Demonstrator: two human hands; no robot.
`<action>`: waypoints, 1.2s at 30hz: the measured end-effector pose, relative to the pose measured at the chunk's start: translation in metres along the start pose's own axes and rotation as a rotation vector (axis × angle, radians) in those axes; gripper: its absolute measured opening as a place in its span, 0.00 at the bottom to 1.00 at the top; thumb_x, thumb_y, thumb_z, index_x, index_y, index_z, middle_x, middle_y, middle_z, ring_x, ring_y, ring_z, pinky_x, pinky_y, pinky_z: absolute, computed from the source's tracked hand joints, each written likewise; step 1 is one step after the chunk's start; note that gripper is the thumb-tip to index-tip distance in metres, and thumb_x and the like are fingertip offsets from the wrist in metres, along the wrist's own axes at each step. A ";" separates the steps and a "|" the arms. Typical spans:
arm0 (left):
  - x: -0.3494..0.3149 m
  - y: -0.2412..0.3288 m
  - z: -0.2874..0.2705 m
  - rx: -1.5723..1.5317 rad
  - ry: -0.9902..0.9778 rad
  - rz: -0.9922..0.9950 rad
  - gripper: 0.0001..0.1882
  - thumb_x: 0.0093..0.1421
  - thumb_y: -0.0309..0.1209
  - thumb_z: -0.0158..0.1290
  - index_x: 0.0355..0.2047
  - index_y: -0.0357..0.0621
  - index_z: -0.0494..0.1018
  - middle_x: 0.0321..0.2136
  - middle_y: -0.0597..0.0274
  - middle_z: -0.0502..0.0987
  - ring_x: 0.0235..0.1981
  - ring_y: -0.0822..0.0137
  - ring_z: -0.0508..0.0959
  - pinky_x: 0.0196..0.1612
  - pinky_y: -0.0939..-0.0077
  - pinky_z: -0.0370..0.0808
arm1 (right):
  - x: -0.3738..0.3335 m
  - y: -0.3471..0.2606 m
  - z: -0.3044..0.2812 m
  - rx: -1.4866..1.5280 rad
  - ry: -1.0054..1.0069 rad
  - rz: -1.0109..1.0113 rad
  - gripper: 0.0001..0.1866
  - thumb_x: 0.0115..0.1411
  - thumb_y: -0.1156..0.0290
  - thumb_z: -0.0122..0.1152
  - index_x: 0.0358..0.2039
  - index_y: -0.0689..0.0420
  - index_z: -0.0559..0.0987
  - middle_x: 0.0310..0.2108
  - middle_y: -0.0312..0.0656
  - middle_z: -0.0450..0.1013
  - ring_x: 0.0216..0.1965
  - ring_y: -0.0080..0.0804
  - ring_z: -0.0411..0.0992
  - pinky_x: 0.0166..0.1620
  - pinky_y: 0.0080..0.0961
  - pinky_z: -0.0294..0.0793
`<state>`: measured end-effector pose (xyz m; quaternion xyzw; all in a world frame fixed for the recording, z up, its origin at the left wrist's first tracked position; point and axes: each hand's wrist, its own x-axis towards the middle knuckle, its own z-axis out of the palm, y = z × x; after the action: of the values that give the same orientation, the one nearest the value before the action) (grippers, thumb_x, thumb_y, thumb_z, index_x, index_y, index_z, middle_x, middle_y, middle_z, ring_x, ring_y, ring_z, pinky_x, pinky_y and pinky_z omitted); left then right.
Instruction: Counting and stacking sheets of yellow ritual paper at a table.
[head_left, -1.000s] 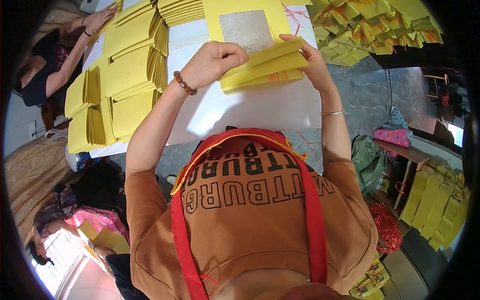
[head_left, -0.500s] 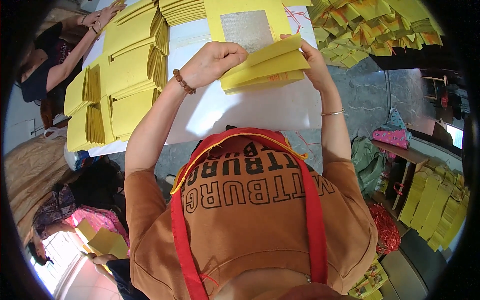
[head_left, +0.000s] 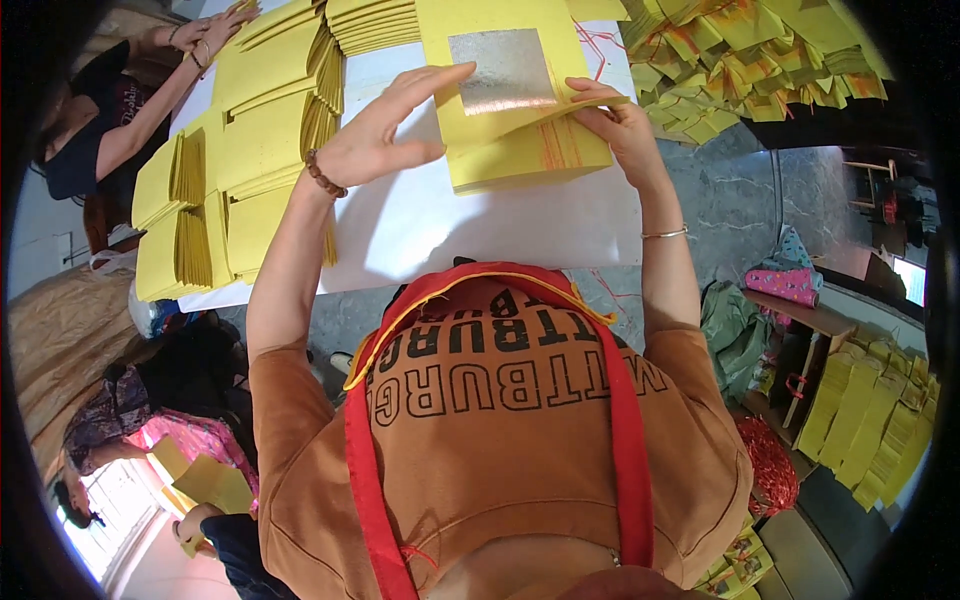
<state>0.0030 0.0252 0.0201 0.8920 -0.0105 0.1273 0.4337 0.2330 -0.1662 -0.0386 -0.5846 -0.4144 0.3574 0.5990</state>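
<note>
Head view, yellow paper stack (head_left: 520, 150), silver foil square (head_left: 503, 70)

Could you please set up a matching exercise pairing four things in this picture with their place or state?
Things:
1. left hand
2. right hand
3. silver foil square
4. folded yellow papers

Places or states:
a. heaped in a pile at the table's far right
b. open and flat, fingers stretched toward the top yellow sheet
c. set in the middle of the top yellow sheet
d. pinching the right edge of the yellow paper stack

Pairs: 1-b, 2-d, 3-c, 4-a
</note>
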 end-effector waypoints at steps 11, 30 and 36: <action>0.006 -0.013 0.031 0.510 0.151 0.068 0.18 0.51 0.26 0.48 0.45 0.48 0.71 0.47 0.60 0.71 0.50 0.58 0.67 0.51 0.65 0.59 | 0.002 -0.018 -0.009 -0.815 0.094 -0.429 0.12 0.46 0.74 0.62 0.34 0.54 0.77 0.43 0.35 0.73 0.48 0.36 0.67 0.51 0.30 0.63; 0.005 -0.003 0.028 -0.168 0.195 -0.607 0.21 0.57 0.44 0.49 0.29 0.34 0.74 0.13 0.52 0.69 0.14 0.64 0.68 0.21 0.69 0.66 | -0.015 -0.049 0.025 -0.099 0.114 0.152 0.18 0.53 0.71 0.60 0.45 0.58 0.72 0.25 0.41 0.74 0.25 0.18 0.69 0.30 0.17 0.68; 0.012 -0.015 0.028 -0.384 0.226 -0.725 0.13 0.56 0.36 0.51 0.32 0.35 0.74 0.15 0.65 0.72 0.13 0.78 0.66 0.17 0.82 0.64 | -0.002 -0.053 0.030 -0.175 0.247 0.179 0.19 0.53 0.71 0.61 0.46 0.58 0.72 0.20 0.36 0.70 0.20 0.15 0.62 0.24 0.15 0.62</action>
<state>0.0229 0.0146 -0.0052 0.7213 0.3279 0.0594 0.6072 0.2014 -0.1589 0.0128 -0.7084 -0.3134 0.2977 0.5579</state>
